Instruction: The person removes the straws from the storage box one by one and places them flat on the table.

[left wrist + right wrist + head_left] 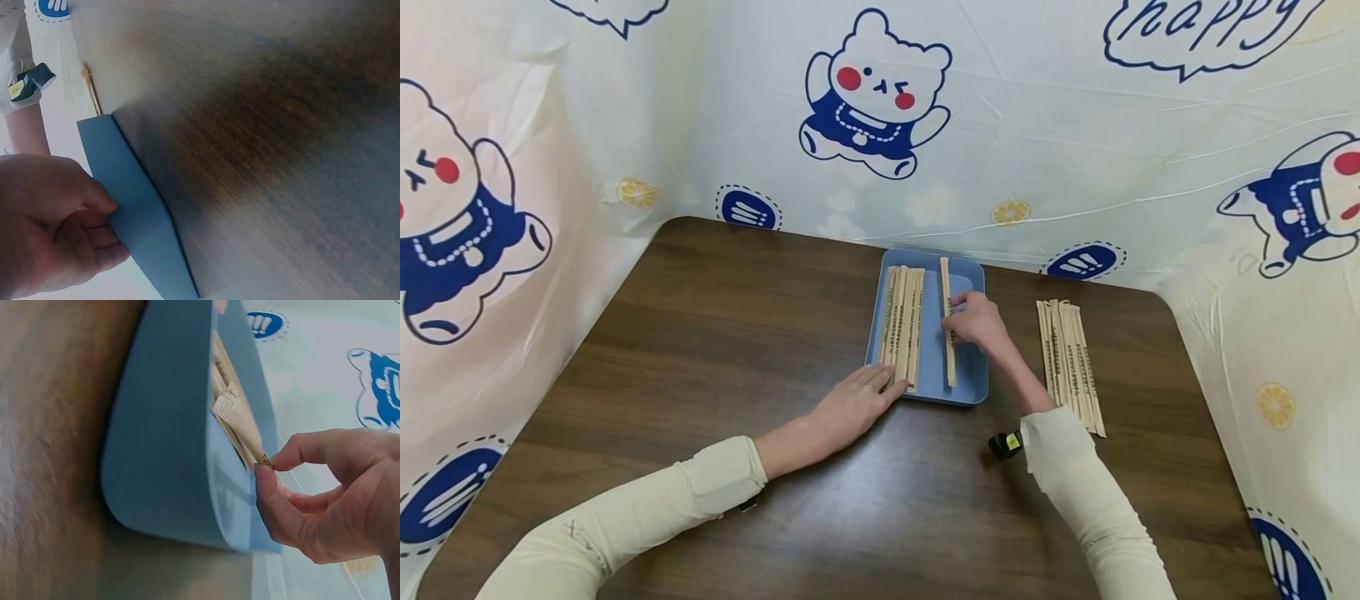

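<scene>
While over the tray (932,333), right grip (979,322) thumb-to-finger on wrapped stick (951,367).

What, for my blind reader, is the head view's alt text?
A right hand pinches a thin, beige, paper-wrapped stick over a blue rectangular tray of similar sticks, left hand at its near edge; more sticks lie rightward on the brown wooden table.

Matt paper wrappers (902,327), smooth tray (932,333), probably plastic, satiny wood-grain table (737,333), creased, faintly glossy backdrop (1037,125)
</scene>
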`<state>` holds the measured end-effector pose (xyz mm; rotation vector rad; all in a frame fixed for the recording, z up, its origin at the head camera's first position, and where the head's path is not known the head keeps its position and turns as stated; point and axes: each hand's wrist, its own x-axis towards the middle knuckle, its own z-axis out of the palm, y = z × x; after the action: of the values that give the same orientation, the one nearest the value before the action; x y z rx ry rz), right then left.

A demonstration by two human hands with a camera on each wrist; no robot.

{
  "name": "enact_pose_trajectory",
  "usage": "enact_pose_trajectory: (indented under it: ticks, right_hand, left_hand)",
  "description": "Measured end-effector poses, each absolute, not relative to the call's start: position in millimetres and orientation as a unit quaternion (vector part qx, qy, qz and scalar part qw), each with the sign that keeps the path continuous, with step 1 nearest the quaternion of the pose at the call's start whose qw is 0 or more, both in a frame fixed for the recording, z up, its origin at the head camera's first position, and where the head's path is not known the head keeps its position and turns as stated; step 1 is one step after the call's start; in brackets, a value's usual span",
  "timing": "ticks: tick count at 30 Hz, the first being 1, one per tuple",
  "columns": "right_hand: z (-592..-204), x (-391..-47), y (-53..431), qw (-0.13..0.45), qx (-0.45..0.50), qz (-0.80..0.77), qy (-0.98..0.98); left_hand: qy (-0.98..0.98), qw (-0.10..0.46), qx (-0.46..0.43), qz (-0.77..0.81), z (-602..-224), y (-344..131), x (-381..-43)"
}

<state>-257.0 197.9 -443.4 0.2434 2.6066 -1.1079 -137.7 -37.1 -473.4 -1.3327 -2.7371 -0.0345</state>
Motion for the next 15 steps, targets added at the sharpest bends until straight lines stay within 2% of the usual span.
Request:
enact_pose_trajectory:
  ticks: [7,15]
  right_hand:
    - [-427,-260,233,0.145,0.127,-0.446,0.874]
    - [-431,-250,275,0.154,0.125,-0.417,0.887]
  left_hand:
    - [-0.897,0.048,-0.440,-0.016,-471,-37,-137]
    - [-0.898,0.050,-0.438,-0.013,-473,-37,-137]
